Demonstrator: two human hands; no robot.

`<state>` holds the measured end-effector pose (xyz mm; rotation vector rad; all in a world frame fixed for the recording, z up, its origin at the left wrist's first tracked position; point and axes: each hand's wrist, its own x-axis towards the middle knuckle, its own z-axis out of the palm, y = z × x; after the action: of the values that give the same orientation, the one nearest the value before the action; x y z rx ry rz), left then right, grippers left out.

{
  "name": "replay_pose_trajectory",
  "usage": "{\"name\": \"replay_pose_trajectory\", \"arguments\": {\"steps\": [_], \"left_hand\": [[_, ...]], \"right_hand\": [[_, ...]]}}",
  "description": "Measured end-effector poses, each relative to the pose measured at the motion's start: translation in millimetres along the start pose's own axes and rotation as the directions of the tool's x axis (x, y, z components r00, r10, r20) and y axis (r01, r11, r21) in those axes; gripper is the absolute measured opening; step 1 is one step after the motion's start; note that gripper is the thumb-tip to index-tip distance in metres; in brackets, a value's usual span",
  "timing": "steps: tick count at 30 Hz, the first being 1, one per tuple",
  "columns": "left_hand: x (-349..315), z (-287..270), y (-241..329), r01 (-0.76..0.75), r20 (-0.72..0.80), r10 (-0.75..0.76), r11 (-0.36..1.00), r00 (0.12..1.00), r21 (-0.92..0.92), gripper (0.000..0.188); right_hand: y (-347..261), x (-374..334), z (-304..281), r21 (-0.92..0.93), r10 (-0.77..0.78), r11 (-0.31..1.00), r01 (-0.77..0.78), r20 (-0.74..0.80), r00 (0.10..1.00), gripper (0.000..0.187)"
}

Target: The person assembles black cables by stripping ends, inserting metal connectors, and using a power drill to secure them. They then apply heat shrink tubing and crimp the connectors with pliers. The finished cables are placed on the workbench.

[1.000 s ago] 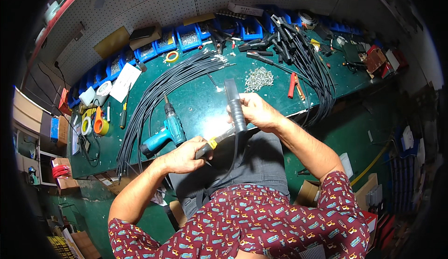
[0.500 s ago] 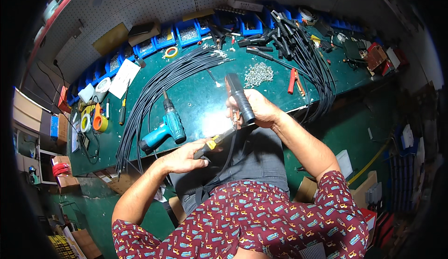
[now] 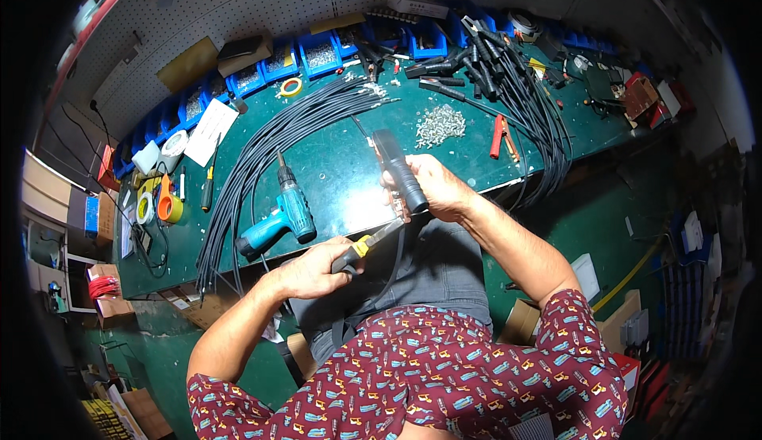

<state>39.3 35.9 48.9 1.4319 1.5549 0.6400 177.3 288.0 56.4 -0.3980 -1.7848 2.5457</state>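
green table (image 3: 333,153), clamp (image 3: 401,173) over its near edge
right hand (image 3: 440,190) has fingers gripping the clamp, seemingly to steady it; left hand's (image 3: 313,272) fingers close round a tool (image 3: 362,247), tip by the clamp's copper part (image 3: 398,205).

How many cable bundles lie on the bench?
2: the left bundle, beside the drill; the right bundle, beside the red clamp. Others may be hidden.
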Motion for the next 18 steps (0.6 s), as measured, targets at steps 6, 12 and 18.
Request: {"name": "replay_pose_trajectory", "arguments": {"steps": [6,12,18], "left_hand": [[-2.0,4.4,9.9,0.159,-0.102,-0.136,0.953,0.985,0.259,0.024],[-2.7,2.0,-6.6,-0.019,-0.019,0.021,0.996,1.0,0.09,0.038],[-8.8,10.8,-9.7,0.064,-0.077,-0.053,0.987,0.996,0.147,0.07]], "right_hand": [[15.4,2.4,1.4,-0.29,-0.146,0.951,0.106,-0.117,0.982,0.024],[0.0,4.7,-5.5,-0.014,-0.013,1.0,0.013,0.051,0.999,0.019],[5.7,11.2,0.8,-0.15,-0.206,0.971,0.189,-0.111,0.972,0.016]]}}
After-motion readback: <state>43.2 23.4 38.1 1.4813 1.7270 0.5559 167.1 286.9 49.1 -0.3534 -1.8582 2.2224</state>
